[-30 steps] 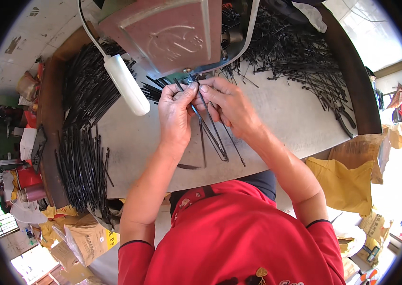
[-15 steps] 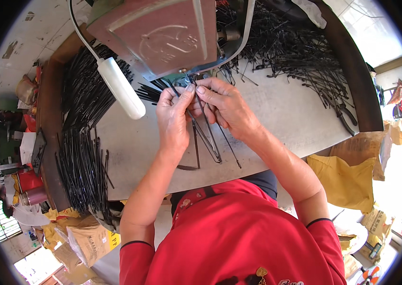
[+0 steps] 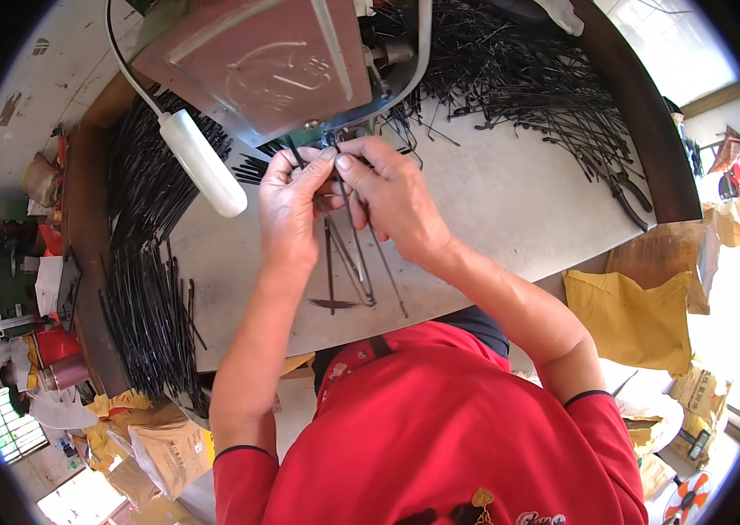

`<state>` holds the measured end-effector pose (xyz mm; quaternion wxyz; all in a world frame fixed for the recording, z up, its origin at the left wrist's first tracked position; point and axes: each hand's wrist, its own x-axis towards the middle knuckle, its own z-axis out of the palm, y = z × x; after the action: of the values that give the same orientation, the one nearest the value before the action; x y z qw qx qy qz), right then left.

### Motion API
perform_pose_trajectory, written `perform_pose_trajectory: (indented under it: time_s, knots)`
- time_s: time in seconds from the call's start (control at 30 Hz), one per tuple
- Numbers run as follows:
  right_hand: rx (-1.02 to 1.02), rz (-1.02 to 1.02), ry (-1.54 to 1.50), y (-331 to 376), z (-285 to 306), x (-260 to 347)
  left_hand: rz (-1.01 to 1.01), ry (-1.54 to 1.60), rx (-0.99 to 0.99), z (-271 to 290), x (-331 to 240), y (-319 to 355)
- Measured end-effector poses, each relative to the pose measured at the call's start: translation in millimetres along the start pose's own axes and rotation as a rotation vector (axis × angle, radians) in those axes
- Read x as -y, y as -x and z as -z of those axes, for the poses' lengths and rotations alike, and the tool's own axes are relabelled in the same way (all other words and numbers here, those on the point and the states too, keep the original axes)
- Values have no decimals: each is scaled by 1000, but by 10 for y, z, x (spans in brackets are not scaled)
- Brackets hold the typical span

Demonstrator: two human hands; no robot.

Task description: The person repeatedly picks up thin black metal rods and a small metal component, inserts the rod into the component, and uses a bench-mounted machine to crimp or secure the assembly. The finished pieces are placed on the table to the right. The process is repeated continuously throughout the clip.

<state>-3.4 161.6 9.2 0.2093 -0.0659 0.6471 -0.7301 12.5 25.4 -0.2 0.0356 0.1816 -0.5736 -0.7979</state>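
Note:
My left hand (image 3: 291,210) and my right hand (image 3: 396,197) meet just below the head of a pink-and-green machine (image 3: 256,74). Between their closed thumbs and fingertips they pinch thin, jointed black rods that look like umbrella ribs (image 3: 363,271). The lower ends of these ribs hang toward me above the metal tabletop (image 3: 492,232); one of them ends in a short crosspiece. Fingers and the machine head partly hide the upper ends, so I cannot make out exactly how they join there.
Bundled black ribs (image 3: 147,324) lie along the left side, and a tangled heap (image 3: 519,70) fills the back right. Black-handled pliers (image 3: 628,199) rest near the raised right rim (image 3: 659,149). A white lamp-like cylinder (image 3: 203,164) hangs left of my hands. A yellow sack (image 3: 632,319) sits beyond the table's right edge.
The whole view has shifted, so machine and hands appear farther left. Both hands keep their pinch on the ribs beneath the machine head. The hanging ends have swung slightly.

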Motion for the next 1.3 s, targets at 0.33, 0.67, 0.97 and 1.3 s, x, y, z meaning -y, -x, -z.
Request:
perform_pose_trajectory:
  time_s: [0.33, 0.67, 0.97, 1.3]
  knots:
    - [-464, 391, 1201, -63, 921, -131, -242, -1280, -294, 1606, -803, 546]
    - [-279, 15, 899, 95, 1005, -64, -568, -1065, 31, 500, -21, 295]
    - [-110, -220, -26, 457, 1210, -34, -952, -1299, 69, -200, 337, -3]
    - [-149, 17, 36, 470, 1164, -80, -904, -1375, 144, -287, 376, 92]
